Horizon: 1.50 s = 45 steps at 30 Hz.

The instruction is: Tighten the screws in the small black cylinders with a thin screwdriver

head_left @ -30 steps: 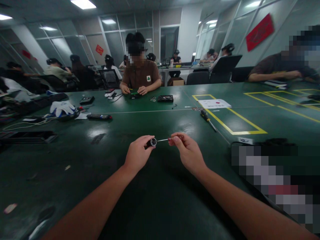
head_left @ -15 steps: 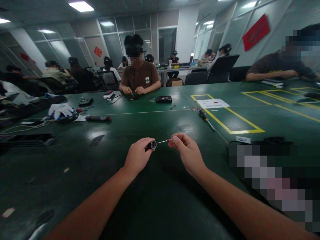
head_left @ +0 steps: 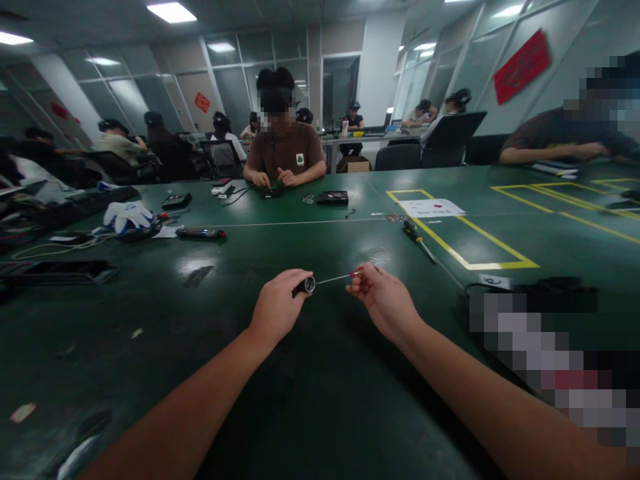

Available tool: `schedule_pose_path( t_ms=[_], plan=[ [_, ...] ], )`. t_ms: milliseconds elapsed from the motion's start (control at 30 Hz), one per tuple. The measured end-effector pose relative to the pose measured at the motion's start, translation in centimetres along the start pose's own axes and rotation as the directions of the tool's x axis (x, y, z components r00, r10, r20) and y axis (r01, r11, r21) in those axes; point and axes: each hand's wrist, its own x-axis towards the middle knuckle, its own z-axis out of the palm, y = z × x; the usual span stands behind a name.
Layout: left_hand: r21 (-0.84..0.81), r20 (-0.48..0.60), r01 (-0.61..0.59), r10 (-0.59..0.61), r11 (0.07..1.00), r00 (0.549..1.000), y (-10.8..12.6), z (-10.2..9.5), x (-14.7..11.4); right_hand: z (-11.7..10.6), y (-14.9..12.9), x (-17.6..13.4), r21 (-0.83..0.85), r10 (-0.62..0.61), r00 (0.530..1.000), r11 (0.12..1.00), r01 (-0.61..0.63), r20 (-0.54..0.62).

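My left hand (head_left: pixel 276 308) is closed around a short black screwdriver handle (head_left: pixel 305 286) with a silver collar at its right end. A thin metal bit (head_left: pixel 333 279) sticks out of that collar toward the right. My right hand (head_left: pixel 385 299) pinches the red-marked far end of the bit (head_left: pixel 355 274) between thumb and fingertips. Both hands hover just above the dark green table (head_left: pixel 310 373), near its middle.
A yellow-handled screwdriver (head_left: pixel 418 239) lies beside a yellow taped rectangle (head_left: pixel 463 233) holding a white sheet (head_left: pixel 431 208). White gloves (head_left: pixel 126 216) and a dark tool (head_left: pixel 200 233) lie far left. A person in brown (head_left: pixel 284 150) works opposite. A black item (head_left: pixel 530 293) sits at the right.
My right hand has slid a little to the right, so more of the bit now shows between the two hands. The left hand has barely moved.
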Motion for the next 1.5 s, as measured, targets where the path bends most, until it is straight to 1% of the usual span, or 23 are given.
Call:
schedule_pose_path(
  t_ms=[133, 233, 400, 500, 600, 700, 767, 867, 967, 1133, 1200, 1267, 1300, 1333, 1367, 1400, 1500],
  plan=[
    [0.008, -0.022, 0.016, -0.015, 1.0, 1.0, 0.0, 0.1, -0.1, 0.8, 0.1, -1.0, -0.105, -0.113, 0.993, 0.988, 0.116, 0.033],
    [-0.007, -0.018, 0.028, -0.028, 1.0, 0.999, 0.1, 0.1, -0.1, 1.0, 0.1, -1.4, -0.197, -0.169, 0.984, 0.964, 0.176, 0.052],
    [-0.025, -0.019, 0.037, -0.038, 0.999, 0.999, 0.1, 0.1, -0.1, 0.9, 0.0, -1.4, -0.278, -0.202, 0.975, 0.935, 0.219, 0.092],
    [-0.024, -0.024, 0.03, -0.031, 0.999, 0.999, 0.0, 0.1, -0.1, 1.0, -0.2, -1.7, -0.347, -0.225, 0.966, 0.903, 0.255, 0.124],
    [-0.013, -0.021, 0.031, -0.031, 0.999, 0.999, 0.0, 0.1, -0.1, 1.3, -0.5, -2.1, -0.401, -0.215, 0.961, 0.876, 0.269, 0.175],
    [-0.008, -0.006, 0.038, -0.038, 0.999, 0.999, 0.0, 0.1, -0.1, 1.6, -0.7, -2.5, -0.344, -0.178, 0.959, 0.906, 0.247, 0.219],
    [-0.006, 0.01, 0.038, -0.038, 0.999, 0.999, 0.0, 0.2, -0.1, 1.7, -0.7, -2.7, -0.316, -0.168, 0.959, 0.919, 0.236, 0.228],
    [-0.003, 0.019, 0.042, -0.042, 0.999, 0.999, 0.0, 0.2, 0.0, 1.7, -0.8, -2.6, -0.343, -0.173, 0.97, 0.913, 0.222, 0.169],
    [-0.006, 0.015, 0.049, -0.049, 0.999, 0.999, 0.0, 0.2, -0.1, 1.6, -0.7, -2.4, -0.332, -0.178, 0.979, 0.922, 0.202, 0.101],
    [0.007, 0.053, 0.041, -0.041, 0.999, 0.998, 0.1, 0.3, -0.4, 1.4, 0.3, -2.1, -0.336, -0.172, 0.979, 0.921, 0.198, 0.106],
    [0.023, 0.062, 0.029, -0.03, 0.999, 0.998, 0.2, 0.3, -0.5, 1.2, 0.7, -1.7, -0.288, -0.164, 0.983, 0.941, 0.18, 0.079],
    [0.035, 0.05, 0.0, -0.002, 0.999, 0.999, 0.3, 0.2, -0.4, 0.9, 0.9, -1.0, -0.195, -0.12, 0.992, 0.973, 0.126, 0.039],
    [0.04, 0.035, -0.016, 0.015, 0.999, 0.999, 0.4, 0.1, -0.3, 0.7, 0.8, -0.6, -0.133, -0.054, 0.998, 0.989, 0.057, 0.031],
    [0.044, 0.021, -0.029, 0.028, 0.999, 0.999, 0.4, 0.0, -0.2, 0.4, 0.7, -0.2, -0.083, 0.061, 0.997, 0.995, -0.057, 0.049],
    [0.048, 0.013, -0.034, 0.033, 0.998, 0.999, 0.3, 0.0, -0.1, 0.2, 0.5, 0.1, -0.036, 0.134, 0.991, 0.99, -0.133, 0.028],
    [0.051, 0.011, -0.03, 0.029, 0.998, 1.0, 0.3, -0.1, 0.0, 0.0, 0.4, 0.4, 0.005, 0.139, 0.99, 0.99, -0.139, -0.022],
    [0.052, 0.031, -0.008, 0.007, 0.999, 0.999, 0.0, -0.1, 0.1, -0.3, 0.1, 0.5, 0.02, 0.047, 0.999, 0.999, -0.047, -0.025]
  ],
)
